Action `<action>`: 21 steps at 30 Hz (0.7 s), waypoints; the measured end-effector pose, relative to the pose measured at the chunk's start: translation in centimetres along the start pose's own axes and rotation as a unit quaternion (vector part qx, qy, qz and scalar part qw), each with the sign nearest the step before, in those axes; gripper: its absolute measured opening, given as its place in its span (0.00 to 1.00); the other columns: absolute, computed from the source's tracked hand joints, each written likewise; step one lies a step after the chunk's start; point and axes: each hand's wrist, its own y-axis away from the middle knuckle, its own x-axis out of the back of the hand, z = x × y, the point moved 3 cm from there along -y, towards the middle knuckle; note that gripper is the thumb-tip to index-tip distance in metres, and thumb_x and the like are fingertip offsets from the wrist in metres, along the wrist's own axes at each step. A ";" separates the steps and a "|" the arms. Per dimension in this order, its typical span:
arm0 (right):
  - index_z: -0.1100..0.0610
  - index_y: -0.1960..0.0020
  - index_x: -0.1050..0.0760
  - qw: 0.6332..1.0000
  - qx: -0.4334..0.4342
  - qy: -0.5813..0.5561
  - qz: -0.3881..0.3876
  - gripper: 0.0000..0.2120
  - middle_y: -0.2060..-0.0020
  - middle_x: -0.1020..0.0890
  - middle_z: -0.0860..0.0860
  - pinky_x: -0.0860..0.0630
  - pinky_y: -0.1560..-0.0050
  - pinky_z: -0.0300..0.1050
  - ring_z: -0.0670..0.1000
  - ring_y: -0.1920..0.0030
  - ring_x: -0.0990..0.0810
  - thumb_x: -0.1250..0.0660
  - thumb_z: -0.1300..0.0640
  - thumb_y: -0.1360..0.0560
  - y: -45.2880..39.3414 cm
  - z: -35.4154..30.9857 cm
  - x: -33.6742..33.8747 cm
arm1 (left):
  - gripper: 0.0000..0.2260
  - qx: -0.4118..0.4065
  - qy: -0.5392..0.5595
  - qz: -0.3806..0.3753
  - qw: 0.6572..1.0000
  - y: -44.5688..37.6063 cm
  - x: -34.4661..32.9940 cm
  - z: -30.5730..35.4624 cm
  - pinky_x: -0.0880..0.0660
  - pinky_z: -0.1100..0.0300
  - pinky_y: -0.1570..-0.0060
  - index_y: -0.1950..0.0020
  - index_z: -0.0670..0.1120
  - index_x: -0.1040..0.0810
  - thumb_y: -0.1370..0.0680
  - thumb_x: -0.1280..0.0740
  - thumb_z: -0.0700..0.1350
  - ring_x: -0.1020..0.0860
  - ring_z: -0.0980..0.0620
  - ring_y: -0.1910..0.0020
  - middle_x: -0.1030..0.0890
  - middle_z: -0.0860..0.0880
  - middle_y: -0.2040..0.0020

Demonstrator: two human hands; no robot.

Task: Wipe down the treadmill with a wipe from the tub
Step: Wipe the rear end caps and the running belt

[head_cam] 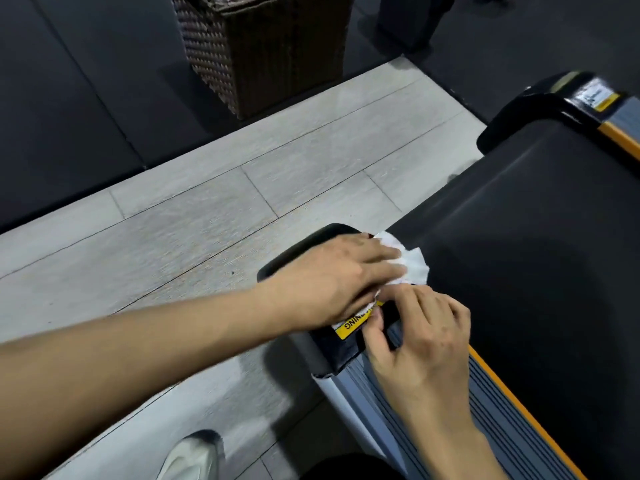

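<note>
**Wipe pressed on rear corner of treadmill**

A white wipe (410, 263) is seen crumpled on the black rear end cap (311, 251) of the treadmill (519, 254), at the corner where the cap meets the dark belt. The left hand (332, 275) is laid flat over the wipe, fingers straight and close together, pressing it down; the wipe's free edge is exposed past the fingertips, toward the belt. The right hand (422, 344) is held just beside the left, fingers curled, with thumb and fingertips pinching at the near edge of the wipe. A yellow warning label (356, 323) is partly covered by both hands. A grey ribbed side rail (485, 420) with an orange strip is noted running along the belt under the right wrist.

The treadmill is seen standing on pale grey floor planks (207, 209). A dark woven basket (263, 53) is noted further off on black matting. A white shoe (194, 455) is visible at the lower edge.
</note>
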 end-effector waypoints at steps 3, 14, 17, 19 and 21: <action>0.54 0.50 0.21 1.000 0.003 0.009 0.000 0.05 0.55 0.21 0.45 0.35 0.41 0.44 0.50 0.53 0.22 0.32 0.55 0.25 -0.1 0.1 0.0 | 0.19 0.090 -0.011 0.059 0.994 4.4 -0.7 -0.1 0.31 0.48 0.28 0.26 0.45 0.25 0.15 0.40 0.50 0.25 0.44 0.30 0.26 0.45 0.25; 0.51 0.43 0.17 0.993 0.038 0.113 0.000 0.13 0.56 0.21 0.50 0.33 0.43 0.56 0.55 0.55 0.21 0.34 0.48 0.23 -1.6 -1.6 -0.4 | 0.20 0.238 -0.071 0.126 0.960 10.9 -0.3 -0.5 0.26 0.47 0.32 0.29 0.43 0.22 0.14 0.42 0.53 0.21 0.42 0.34 0.22 0.43 0.30; 0.53 0.51 0.20 0.992 0.057 0.106 0.026 0.06 0.56 0.19 0.53 0.26 0.53 0.57 0.59 0.57 0.20 0.30 0.51 0.24 -2.0 -1.2 -1.7 | 0.18 0.183 -0.052 0.121 0.974 9.3 -0.4 -0.1 0.26 0.47 0.32 0.30 0.43 0.22 0.15 0.38 0.50 0.24 0.44 0.31 0.24 0.44 0.28; 0.53 0.50 0.18 0.995 0.067 0.050 0.052 0.06 0.56 0.16 0.53 0.25 0.54 0.52 0.58 0.57 0.18 0.31 0.51 0.23 -1.9 -0.4 -2.4 | 0.18 0.164 0.003 0.106 0.981 8.3 -0.4 0.6 0.25 0.50 0.32 0.28 0.45 0.23 0.15 0.40 0.49 0.26 0.46 0.28 0.27 0.46 0.25; 0.52 0.48 0.18 0.996 0.070 0.007 0.061 0.08 0.55 0.15 0.52 0.30 0.51 0.41 0.54 0.57 0.17 0.33 0.50 0.23 -1.9 -0.2 -2.5 | 0.20 0.173 0.062 0.074 0.980 6.8 0.0 0.8 0.29 0.51 0.28 0.23 0.49 0.30 0.14 0.44 0.49 0.32 0.49 0.23 0.34 0.49 0.20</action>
